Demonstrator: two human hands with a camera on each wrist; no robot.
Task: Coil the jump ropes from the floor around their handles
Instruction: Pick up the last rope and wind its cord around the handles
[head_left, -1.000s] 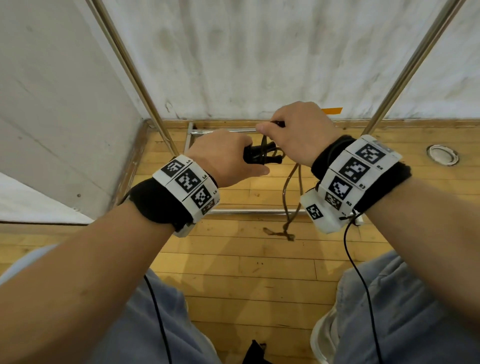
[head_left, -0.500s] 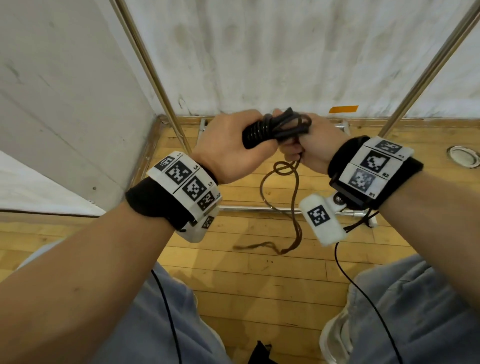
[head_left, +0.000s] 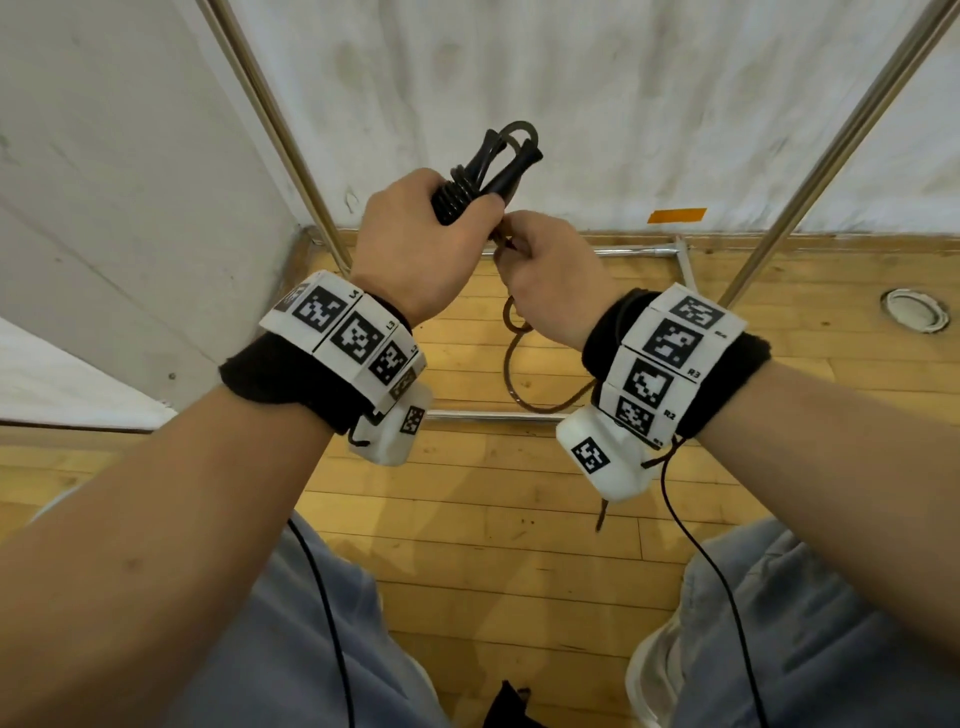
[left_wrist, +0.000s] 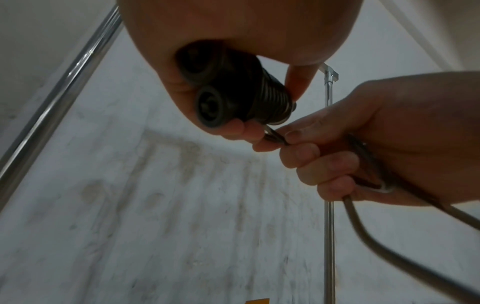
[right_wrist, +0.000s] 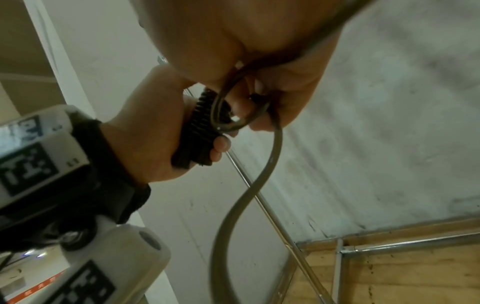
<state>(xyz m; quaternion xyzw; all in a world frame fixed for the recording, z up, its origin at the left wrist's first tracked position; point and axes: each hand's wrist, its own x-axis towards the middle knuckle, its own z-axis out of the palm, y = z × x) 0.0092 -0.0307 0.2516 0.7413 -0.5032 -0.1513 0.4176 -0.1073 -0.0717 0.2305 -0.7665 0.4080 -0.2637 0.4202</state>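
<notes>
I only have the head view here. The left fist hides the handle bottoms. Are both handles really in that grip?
Observer: Yes. The left wrist view shows two round handle ends side by side inside the left hand.
Operator: How is the right hand holding the rope?
Observer: The right hand pinches the rope between thumb and forefinger just below the coils. Its other fingers curl round a slack loop.

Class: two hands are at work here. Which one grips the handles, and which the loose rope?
The left hand grips the paired black handles, already wound with coils. The right hand, just below, grips only the loose rope, which hangs down in a loop.
</notes>
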